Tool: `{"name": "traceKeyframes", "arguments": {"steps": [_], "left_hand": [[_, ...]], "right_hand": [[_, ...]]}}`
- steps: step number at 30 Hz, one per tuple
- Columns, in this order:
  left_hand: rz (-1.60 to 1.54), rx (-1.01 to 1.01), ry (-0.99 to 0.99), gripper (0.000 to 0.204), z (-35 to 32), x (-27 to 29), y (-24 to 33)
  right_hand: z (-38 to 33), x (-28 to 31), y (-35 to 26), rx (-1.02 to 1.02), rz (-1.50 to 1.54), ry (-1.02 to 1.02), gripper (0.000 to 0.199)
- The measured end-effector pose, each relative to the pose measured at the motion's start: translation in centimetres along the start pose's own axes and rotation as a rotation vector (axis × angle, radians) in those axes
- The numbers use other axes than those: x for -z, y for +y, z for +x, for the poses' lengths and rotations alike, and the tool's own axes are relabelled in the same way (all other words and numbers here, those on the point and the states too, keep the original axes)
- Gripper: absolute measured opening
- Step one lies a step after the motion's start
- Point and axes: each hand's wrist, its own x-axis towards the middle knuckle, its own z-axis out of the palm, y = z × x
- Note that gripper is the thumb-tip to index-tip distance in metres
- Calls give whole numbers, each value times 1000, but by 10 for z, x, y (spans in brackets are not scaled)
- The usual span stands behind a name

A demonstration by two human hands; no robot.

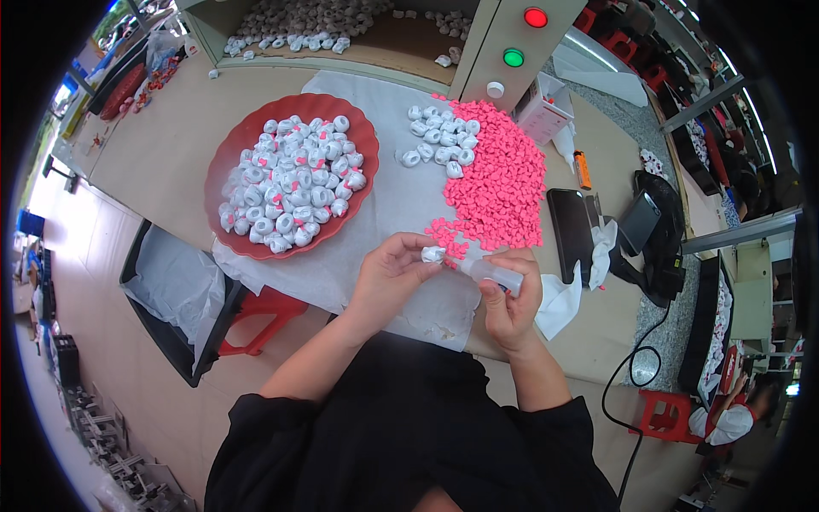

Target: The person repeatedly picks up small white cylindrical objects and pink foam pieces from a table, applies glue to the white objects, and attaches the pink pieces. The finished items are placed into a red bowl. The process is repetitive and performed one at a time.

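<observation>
In front of me, my left hand pinches a small white rounded piece between thumb and fingers. My right hand is wrapped round a clear squeeze bottle, tilted with its nozzle end close to the white piece. Just beyond both hands spreads a heap of small pink pieces. A cluster of loose white pieces lies at its left edge. The scalloped red bowl on the left holds many white pieces, several with pink bits on them. White paper lies under the work.
A cabinet with red and green lights stands at the back. A black paper-lined tray is low at left, by a red stool. A phone, crumpled tissue, orange box and black cable are at right. Another person sits far right.
</observation>
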Motion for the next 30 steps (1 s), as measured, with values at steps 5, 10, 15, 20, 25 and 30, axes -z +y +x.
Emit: {"name": "traceKeyframes", "arguments": {"steps": [5, 10, 15, 20, 25, 30], "left_hand": [[12, 3, 2, 27, 0, 0, 0], [15, 10, 7, 27, 0, 0, 0], [13, 13, 12, 27, 0, 0, 0], [11, 16, 18, 27, 1, 1, -1], [15, 13, 21, 27, 0, 1, -1], [27, 22, 29, 27, 0, 0, 0]], "right_hand": [[1, -1, 1, 72, -45, 3, 30], [3, -1, -1, 113, -60, -3, 31], [4, 1, -3, 122, -98, -20, 32], [3, 2, -3, 122, -109, -21, 32], [5, 2, -5, 102, -108, -25, 31], [2, 3, -3, 49, -70, -5, 28]]}}
